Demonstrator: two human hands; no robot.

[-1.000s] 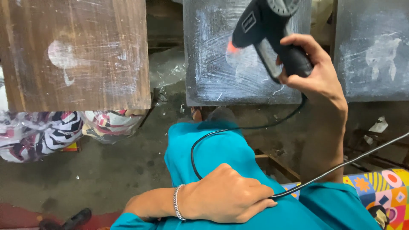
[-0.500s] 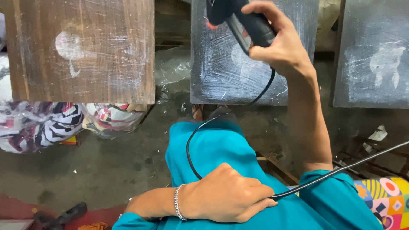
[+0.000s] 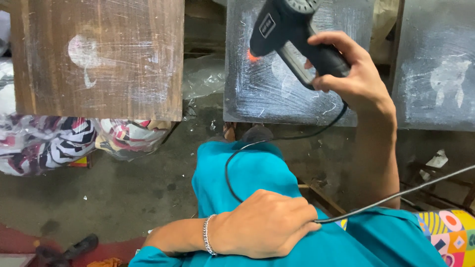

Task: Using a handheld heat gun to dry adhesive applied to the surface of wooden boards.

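We count three flat boards up ahead: one brown wooden board (image 3: 99,57) on the left, one dark grey board (image 3: 277,94) in the middle, and one more grey board (image 3: 438,74) on the right. Each board has scratchy white marks on it. There is a dark gap between the brown board and the middle one, and a thin gap between the middle one and the right one. We see one black heat gun (image 3: 292,34), and it is up in the air over the middle board, with a small orange glow at its front end, close to the board. Our right hand (image 3: 354,74) has its grip wrapped tight around the handle of the heat gun. One black cord (image 3: 230,170) runs from the gun down in a loop over our blue-green clothes (image 3: 247,170). Our left hand (image 3: 264,225) rests on our lap with its grip closed loosely around one thin grey cable (image 3: 396,195), which goes off to the right edge. It wears one silver bracelet (image 3: 208,235). Under the brown board lie two bundles of patterned cloth (image 3: 49,143) in clear wrap. The grey floor (image 3: 123,193) below the boards has open room on the left side.
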